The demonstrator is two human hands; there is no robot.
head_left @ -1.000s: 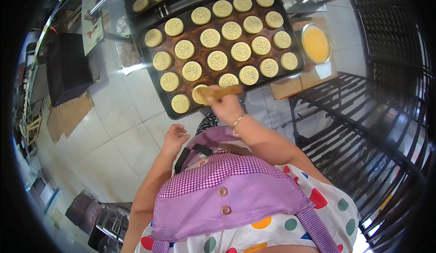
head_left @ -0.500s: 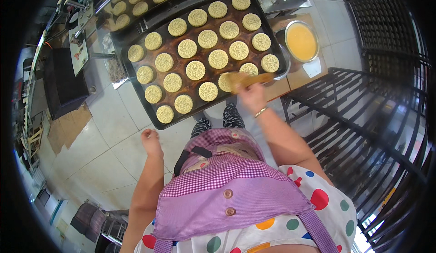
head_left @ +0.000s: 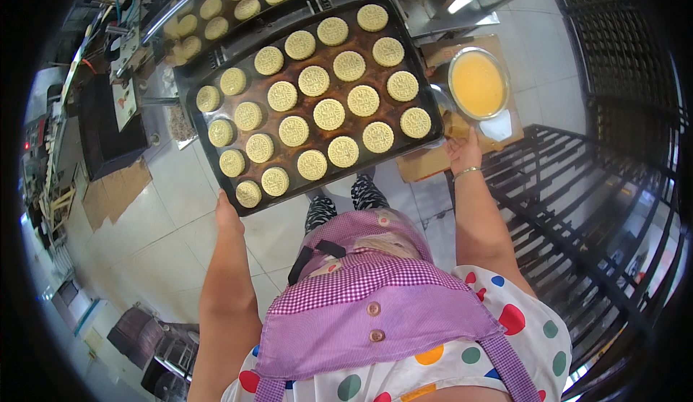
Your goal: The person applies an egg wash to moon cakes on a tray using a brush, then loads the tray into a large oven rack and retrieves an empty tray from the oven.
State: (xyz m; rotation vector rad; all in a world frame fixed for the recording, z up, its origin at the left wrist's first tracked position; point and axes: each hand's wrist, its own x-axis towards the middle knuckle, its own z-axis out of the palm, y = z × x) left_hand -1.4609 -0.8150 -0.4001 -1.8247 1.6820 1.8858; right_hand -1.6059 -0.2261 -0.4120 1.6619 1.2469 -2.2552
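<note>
A dark baking tray holds several rows of round, pale stamped pastries. My left hand is at the tray's near left corner, fingers closed on its edge. My right hand is just off the tray's near right corner, over a cardboard-covered stand. The brown end of a brush shows past its fingers, between the tray and a round bowl of yellow liquid.
A second tray of the same pastries lies beyond the first. A black metal rack fills the right side. A dark box and flat cardboard lie on the tiled floor at left.
My right hand has left the pastries with the brush and moved right, beside the bowl. My left hand has risen from hanging free to the tray's corner.
</note>
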